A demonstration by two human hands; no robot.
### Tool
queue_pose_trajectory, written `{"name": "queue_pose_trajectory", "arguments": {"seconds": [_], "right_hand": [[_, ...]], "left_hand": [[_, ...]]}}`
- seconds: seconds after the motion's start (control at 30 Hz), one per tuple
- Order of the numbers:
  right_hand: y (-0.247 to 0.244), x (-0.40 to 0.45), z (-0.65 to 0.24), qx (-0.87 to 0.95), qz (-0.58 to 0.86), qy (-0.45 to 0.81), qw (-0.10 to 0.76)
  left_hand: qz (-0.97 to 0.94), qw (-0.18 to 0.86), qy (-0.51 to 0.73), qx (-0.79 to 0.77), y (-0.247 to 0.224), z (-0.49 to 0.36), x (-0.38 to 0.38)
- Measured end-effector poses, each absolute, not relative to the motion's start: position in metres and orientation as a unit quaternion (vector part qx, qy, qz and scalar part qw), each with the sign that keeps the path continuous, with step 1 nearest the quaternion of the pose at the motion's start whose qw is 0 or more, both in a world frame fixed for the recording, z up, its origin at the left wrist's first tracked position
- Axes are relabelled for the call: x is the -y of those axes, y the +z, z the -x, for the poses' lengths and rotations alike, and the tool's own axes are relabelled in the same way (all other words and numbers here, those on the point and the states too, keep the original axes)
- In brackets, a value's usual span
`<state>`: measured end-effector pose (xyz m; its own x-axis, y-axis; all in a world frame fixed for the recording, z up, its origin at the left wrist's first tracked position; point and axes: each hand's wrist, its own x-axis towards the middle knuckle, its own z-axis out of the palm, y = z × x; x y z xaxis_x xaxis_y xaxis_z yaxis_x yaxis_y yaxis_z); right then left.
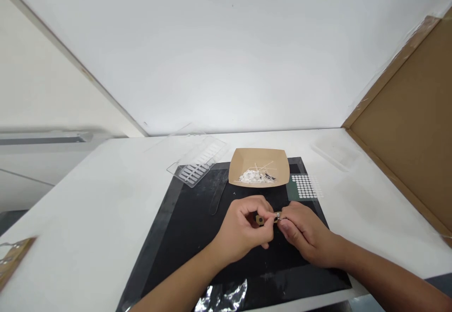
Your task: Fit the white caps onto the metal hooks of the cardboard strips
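Observation:
Over the black mat (197, 236), my two hands meet at a small tan piece with dark round spots (260, 220). My left hand (240, 229) is closed in a pinch at it, thumb against forefinger. My right hand (307, 234) is closed around the piece's other end, with the thumb bent on top. A tiny silvery bit (278, 215) shows between the fingertips of both hands. Fingers cover most of the tan piece, so its kind cannot be made out.
Behind the hands stands a brown paper tray (259, 156) with white scraps. A sheet of white dots (305, 186) lies right of it. Left are a clear plastic case (196, 164) and a thin dark strip (219, 194). A clear lid (334, 154) lies near the cardboard panel (406, 114).

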<state>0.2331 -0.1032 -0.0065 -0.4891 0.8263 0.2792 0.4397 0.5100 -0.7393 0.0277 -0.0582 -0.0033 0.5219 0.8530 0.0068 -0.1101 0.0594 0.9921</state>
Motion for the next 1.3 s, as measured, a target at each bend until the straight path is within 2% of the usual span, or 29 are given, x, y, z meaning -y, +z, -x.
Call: {"name": "queue_pose_trajectory", "arguments": {"seconds": [0.27,0.47,0.6,0.8,1.0,1.3], "right_hand": [[0.002,0.102,-0.232,0.750,0.397,0.409,0.336],[0.002,0.103,-0.233,0.697,0.385,0.494,0.349],[0.000,0.104,-0.234,0.695,0.385,0.498,0.346],[0.003,0.103,-0.233,0.731,0.382,0.437,0.359],[0.000,0.100,-0.236,0.817,0.379,0.282,0.331],[-0.010,0.096,-0.240,0.880,0.353,0.081,0.308]], "left_hand": [[-0.493,0.759,0.330,-0.269,-0.011,-0.026,0.054],[-0.467,0.780,0.328,-0.258,-0.010,-0.027,0.054],[-0.456,0.789,0.328,-0.247,-0.010,-0.027,0.054],[-0.462,0.799,0.320,-0.214,-0.012,-0.023,0.052],[-0.494,0.781,0.314,-0.215,-0.015,-0.021,0.048],[-0.651,0.625,0.377,-0.209,-0.015,-0.020,0.046]]}}
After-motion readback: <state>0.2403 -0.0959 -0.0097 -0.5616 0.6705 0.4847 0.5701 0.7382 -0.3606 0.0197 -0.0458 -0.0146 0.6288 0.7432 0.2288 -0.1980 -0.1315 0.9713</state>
